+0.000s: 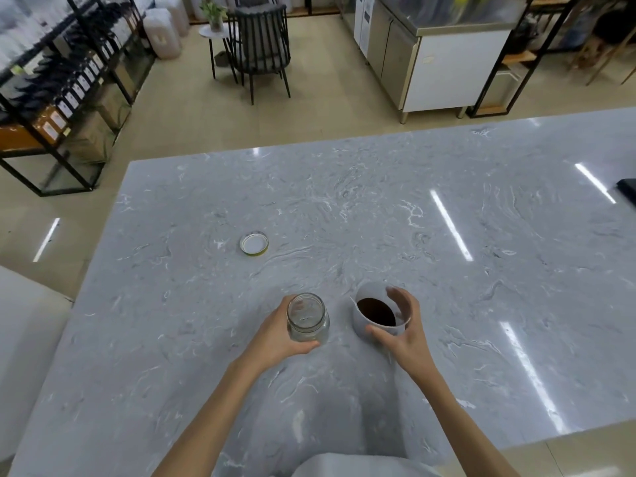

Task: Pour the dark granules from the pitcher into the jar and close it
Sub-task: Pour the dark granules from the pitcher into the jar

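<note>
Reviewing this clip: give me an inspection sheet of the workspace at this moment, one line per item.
Surface: grey marbled countertop, glossy, with light reflections.
Job's things: glass jar upright, open, looks empty; white pitcher beside it, dark granules inside; lid lying apart, farther back, inner side up.
Clutter: dark object at the right edge, unidentifiable.
Grippers: left hand wrapped around the jar; right hand closing on the pitcher, grip not clearly tight.
Cables: nothing seen.
Surroundings: black chair, shelving with bottles, steel cabinet.
</note>
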`<action>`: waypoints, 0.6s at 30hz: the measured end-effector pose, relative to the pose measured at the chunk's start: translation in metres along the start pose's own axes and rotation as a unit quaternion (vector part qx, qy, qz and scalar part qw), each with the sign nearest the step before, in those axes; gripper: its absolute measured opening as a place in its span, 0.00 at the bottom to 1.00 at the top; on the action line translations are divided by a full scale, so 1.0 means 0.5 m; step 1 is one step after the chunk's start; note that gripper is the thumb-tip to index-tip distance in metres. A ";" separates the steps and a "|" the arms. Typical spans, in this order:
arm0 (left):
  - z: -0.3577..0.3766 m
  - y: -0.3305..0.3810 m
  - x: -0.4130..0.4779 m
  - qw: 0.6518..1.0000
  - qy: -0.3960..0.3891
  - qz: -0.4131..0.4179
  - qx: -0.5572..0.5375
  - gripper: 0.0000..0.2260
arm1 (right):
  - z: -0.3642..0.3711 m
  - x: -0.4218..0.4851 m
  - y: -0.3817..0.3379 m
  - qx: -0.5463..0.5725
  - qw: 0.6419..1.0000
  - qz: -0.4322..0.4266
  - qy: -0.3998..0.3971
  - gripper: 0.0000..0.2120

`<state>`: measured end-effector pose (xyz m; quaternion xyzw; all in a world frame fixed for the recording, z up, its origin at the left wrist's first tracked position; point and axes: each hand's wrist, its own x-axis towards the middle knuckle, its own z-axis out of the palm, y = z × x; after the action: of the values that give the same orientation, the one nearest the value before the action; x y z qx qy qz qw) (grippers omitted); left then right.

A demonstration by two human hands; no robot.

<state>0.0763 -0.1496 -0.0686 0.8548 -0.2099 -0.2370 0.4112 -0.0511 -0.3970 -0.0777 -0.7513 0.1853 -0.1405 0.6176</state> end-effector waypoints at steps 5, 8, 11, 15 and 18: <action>-0.011 0.034 0.018 1.000 0.000 -0.017 0.022 0.36 | -0.033 0.044 -0.020 -0.022 1.000 0.009 -0.013 0.37; -0.032 0.099 0.053 0.998 -0.008 -0.004 0.058 0.34 | -0.076 0.097 -0.082 -0.052 0.998 -0.006 -0.030 0.39; -0.065 0.197 0.091 0.996 0.017 0.027 0.087 0.35 | -0.130 0.159 -0.196 -0.099 0.992 -0.055 -0.051 0.41; -0.124 0.360 0.121 0.991 0.084 0.089 0.062 0.35 | -0.205 0.230 -0.407 -0.169 0.972 -0.142 -0.075 0.42; -0.167 0.476 0.131 0.981 0.118 0.135 0.070 0.36 | -0.253 0.256 -0.571 -0.214 0.953 -0.193 -0.098 0.40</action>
<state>0.1379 -0.2723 0.1528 0.8671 -0.2898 -0.0613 0.4006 0.0374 -0.5178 0.2247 -0.8972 0.0011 -0.1394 0.4190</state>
